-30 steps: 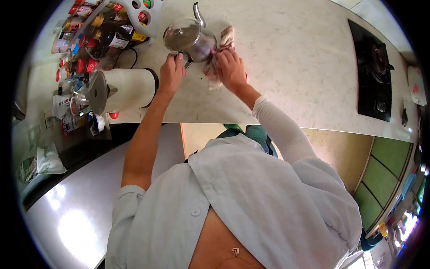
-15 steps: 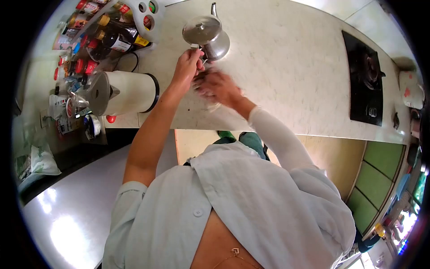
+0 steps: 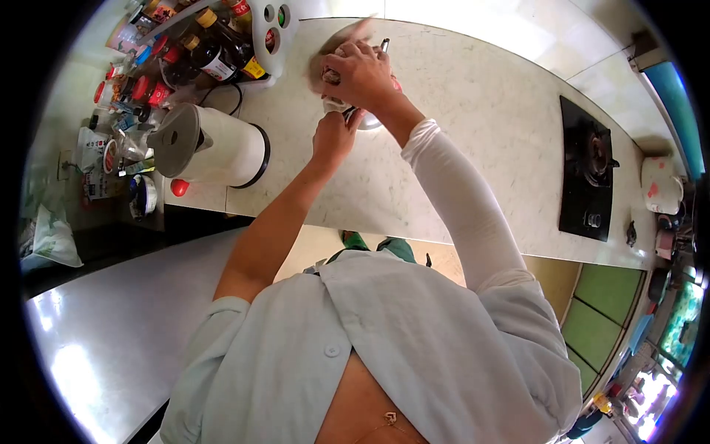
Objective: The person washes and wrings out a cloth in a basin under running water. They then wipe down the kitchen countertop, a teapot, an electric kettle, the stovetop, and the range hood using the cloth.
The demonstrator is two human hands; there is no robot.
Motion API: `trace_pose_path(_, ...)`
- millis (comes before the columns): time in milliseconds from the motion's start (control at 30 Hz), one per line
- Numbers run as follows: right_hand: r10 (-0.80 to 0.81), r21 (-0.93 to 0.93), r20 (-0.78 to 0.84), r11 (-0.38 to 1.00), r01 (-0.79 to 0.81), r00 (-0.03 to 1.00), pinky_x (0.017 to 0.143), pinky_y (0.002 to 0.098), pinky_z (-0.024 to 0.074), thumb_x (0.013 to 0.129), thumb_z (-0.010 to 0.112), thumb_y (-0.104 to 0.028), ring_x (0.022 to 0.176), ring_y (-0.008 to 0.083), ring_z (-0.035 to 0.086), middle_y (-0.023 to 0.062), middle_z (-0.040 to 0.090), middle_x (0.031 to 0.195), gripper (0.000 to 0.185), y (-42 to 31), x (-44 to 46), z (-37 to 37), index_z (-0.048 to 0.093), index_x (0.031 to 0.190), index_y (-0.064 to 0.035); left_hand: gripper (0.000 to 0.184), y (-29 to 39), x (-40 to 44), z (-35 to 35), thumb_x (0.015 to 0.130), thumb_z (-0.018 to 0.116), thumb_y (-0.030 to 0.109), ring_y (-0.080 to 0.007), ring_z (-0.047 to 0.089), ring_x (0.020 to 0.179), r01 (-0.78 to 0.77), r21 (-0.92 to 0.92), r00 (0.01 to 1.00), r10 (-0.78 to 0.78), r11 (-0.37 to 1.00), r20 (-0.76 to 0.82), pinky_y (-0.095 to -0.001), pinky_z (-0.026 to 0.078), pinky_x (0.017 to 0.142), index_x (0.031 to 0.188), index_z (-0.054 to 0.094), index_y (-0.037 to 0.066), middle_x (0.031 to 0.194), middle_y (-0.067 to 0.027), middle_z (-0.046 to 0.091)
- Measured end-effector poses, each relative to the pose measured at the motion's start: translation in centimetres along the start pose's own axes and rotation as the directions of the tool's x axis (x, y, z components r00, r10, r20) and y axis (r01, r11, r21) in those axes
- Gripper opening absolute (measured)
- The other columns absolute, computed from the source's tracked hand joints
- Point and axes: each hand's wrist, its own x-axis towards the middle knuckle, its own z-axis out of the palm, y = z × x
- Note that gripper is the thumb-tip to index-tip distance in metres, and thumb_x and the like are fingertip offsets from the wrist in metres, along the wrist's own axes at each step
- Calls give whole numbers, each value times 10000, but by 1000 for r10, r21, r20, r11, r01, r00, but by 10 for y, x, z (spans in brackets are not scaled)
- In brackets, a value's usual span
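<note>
A shiny metal teapot [image 3: 372, 120] with a thin spout is mostly hidden behind my hands on the pale countertop [image 3: 458, 140]. My left hand [image 3: 336, 137] is closed round its handle at the near side. Above the pot's top, my right hand [image 3: 361, 74] has its fingers bent over a patterned cloth [image 3: 334, 106]. Part of the cloth is smeared by motion at the far left of the pot. The pot's lid cannot be seen under the hand and cloth.
A cream electric kettle [image 3: 225, 148] stands left of my forearm. Behind it are bottles [image 3: 214, 59], jars and a white rack [image 3: 275, 37]. A black gas hob [image 3: 588, 166] lies at the right, with a white lidded pot [image 3: 660, 185] beyond.
My right hand and the cloth have gone from the near side of the teapot up over its top. My left hand stays at the handle. The camera view has shifted.
</note>
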Motion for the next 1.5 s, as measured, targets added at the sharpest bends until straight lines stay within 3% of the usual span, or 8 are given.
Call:
trace_pose_path(133, 146, 95, 493, 971, -220, 857, 760, 353, 454, 666, 613, -287, 900, 274, 564, 71, 579, 966, 277, 10, 23, 6, 596, 931, -209, 592, 4, -6, 1, 829, 473, 462, -390, 578, 710, 64, 21, 998, -64, 998, -7, -446, 460, 600, 1166, 318, 0, 751, -240, 596)
trace_pose_path(400, 554, 570, 207, 602, -559, 807, 702, 347, 472, 629, 623, -97, 809, 290, 590, 134, 617, 849, 265, 55, 2, 6, 594, 892, -99, 715, 19, -13, -5, 836, 476, 431, -367, 597, 696, 81, -117, 987, -96, 990, -131, -460, 458, 591, 1331, 93, 85, 751, -199, 610)
trace_pose_path(667, 336, 466, -269, 865, -184, 903, 801, 368, 426, 565, 636, 8, 929, 335, 483, 159, 483, 1042, 439, 5, -43, -18, 548, 986, -84, 699, 7, -9, 5, 837, 482, 343, -362, 592, 745, -19, -123, 985, -2, 992, -171, -462, 452, 632, 1346, 66, 106, 806, -187, 613)
trace_pose_path(867, 71, 196, -145, 980, -42, 987, 839, 421, 382, 520, 654, -25, 992, 356, 419, 160, 462, 1058, 462, 35, -62, -8, 555, 960, -128, 682, 13, -11, -1, 833, 486, 283, -366, 581, 827, 23, -91, 995, -31, 996, -95, -462, 447, 686, 1345, 70, 108, 881, -197, 608)
trace_pose_path(967, 399, 232, -259, 910, -344, 880, 735, 378, 423, 570, 564, 52, 816, 276, 481, 91, 548, 785, 344, 87, -85, -23, 558, 885, -88, 725, 6, -1, -10, 829, 511, 398, -357, 595, 798, 5, -140, 996, -16, 990, -82, -432, 468, 645, 1330, 102, 71, 854, -199, 612)
trace_pose_path(1167, 353, 5, 144, 934, -358, 924, 898, 440, 339, 624, 632, -140, 1078, 304, 437, 139, 500, 1129, 419, 92, -156, -34, 578, 1038, -176, 429, -21, 15, -23, 824, 532, 396, -308, 590, 699, -147, -209, 980, 115, 967, -160, -371, 451, 605, 1003, 466, 12, 776, -157, 611)
trace_pose_path(1300, 468, 17, 21, 883, -469, 883, 946, 431, 297, 668, 562, -105, 1162, 326, 375, 156, 434, 1236, 459, 112, -162, -1, 548, 1122, -170, 299, -27, 16, -49, 867, 490, 271, -157, 418, 566, -121, -374, 981, 168, 920, 96, -276, 368, 555, 768, 521, -9, 640, -54, 513)
trace_pose_path(1500, 711, 437, 82, 605, -666, 699, 967, 358, 304, 704, 458, -17, 1135, 312, 410, 187, 415, 1239, 455, 153, -122, 23, 515, 1152, -78, 237, -42, -5, -79, 869, 477, 227, -81, 403, 601, 141, -459, 933, 38, 877, 359, -231, 356, 567, 897, 561, 7, 711, -3, 532)
